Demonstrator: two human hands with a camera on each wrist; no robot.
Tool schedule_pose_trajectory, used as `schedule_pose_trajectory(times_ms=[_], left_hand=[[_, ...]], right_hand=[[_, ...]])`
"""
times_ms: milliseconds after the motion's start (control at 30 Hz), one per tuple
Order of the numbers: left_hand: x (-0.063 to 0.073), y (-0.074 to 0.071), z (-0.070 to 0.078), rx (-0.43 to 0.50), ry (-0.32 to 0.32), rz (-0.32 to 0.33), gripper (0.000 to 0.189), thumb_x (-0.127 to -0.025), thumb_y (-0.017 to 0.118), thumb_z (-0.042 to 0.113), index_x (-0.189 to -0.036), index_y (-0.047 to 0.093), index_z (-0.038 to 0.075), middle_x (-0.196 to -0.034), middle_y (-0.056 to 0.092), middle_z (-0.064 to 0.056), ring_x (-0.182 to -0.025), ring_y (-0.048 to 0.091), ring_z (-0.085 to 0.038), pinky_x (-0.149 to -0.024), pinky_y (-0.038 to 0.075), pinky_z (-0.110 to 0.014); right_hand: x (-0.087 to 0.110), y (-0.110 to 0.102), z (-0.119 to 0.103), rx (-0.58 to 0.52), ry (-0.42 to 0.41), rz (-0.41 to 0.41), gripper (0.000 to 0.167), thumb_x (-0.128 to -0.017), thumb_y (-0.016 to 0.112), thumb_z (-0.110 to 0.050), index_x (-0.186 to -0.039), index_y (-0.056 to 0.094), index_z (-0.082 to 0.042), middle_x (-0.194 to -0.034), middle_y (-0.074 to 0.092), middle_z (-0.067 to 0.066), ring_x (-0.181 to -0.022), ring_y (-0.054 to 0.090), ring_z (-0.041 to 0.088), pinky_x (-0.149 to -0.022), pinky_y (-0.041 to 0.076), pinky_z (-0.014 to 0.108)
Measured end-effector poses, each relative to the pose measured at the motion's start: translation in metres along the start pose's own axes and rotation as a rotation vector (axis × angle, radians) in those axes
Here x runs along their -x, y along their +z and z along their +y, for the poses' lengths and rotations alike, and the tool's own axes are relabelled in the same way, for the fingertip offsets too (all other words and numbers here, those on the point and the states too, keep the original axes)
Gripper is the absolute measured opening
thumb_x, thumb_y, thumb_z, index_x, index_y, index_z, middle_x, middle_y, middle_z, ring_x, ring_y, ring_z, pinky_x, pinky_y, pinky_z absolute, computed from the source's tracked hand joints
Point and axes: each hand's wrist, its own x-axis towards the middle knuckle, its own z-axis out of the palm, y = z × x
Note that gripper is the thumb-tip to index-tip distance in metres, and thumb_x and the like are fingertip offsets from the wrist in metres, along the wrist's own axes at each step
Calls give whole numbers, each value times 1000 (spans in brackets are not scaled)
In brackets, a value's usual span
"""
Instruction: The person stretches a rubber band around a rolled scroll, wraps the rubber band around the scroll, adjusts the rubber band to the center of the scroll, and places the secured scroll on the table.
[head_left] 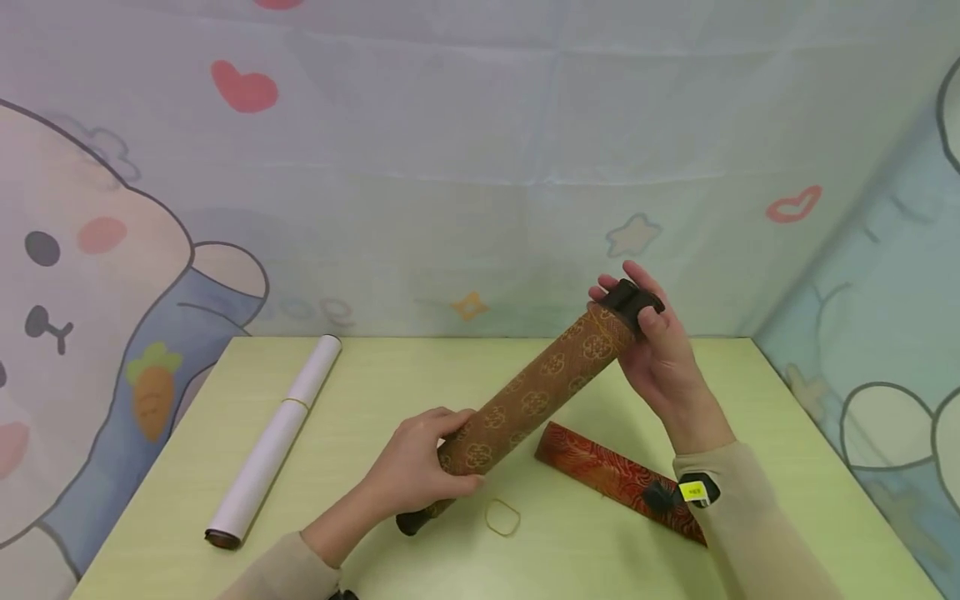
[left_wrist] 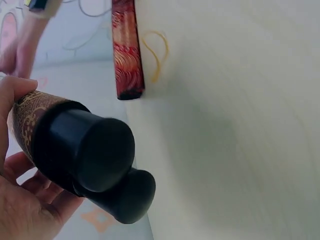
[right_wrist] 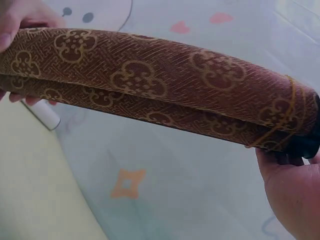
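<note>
A brown brocade hanging scroll (head_left: 536, 400), rolled up and patterned with gold flowers, is held slantwise above the table, its right end higher. My left hand (head_left: 416, 462) grips it near the lower end, thumb on the near side. In the left wrist view, two black end knobs (left_wrist: 102, 152) stick out past that hand. My right hand (head_left: 663, 358) holds the upper end by its black knobs, thumb over them and fingers behind. Close to that end, a yellow rubber band (right_wrist: 286, 117) wraps round the scroll in the right wrist view.
On the table lie a red patterned roll (head_left: 600, 468), partly behind the right forearm, and a loose yellow rubber band (head_left: 487, 518). At the left lies a white roll (head_left: 273, 442) with a band round its middle. A cartoon-printed cloth (head_left: 450, 125) hangs behind the table.
</note>
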Motion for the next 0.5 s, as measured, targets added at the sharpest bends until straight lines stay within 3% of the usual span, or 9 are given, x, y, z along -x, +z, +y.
schedule_pose_trajectory(times_ms=[133,367,500], left_hand=[[2,2,7,79,-2,-11,75,-82,90,33,-146,64,3,-114,71,3,-99,67,-15,-79,59,-31],[5,6,14,134,-6,-15,72,-80,90,31,-142,67,3,-109,73,3,-101,69,-21,-77,59,-29],[6,7,14,164,-22,-22,71,-81,91,31,-142,68,4,-109,73,2,-102,69,-23,-75,59,-28]], right_hand=[[-5,4,5,-14,4,26,80,-96,82,-16,-162,37,-11,-139,61,14,-125,67,24,-113,50,34],[-5,7,15,-22,14,92,98,-93,86,-16,-169,24,-18,-119,67,7,-109,71,20,-108,52,33],[1,9,23,11,28,109,101,-93,85,-19,-170,20,-24,-117,66,4,-107,71,20,-107,53,35]])
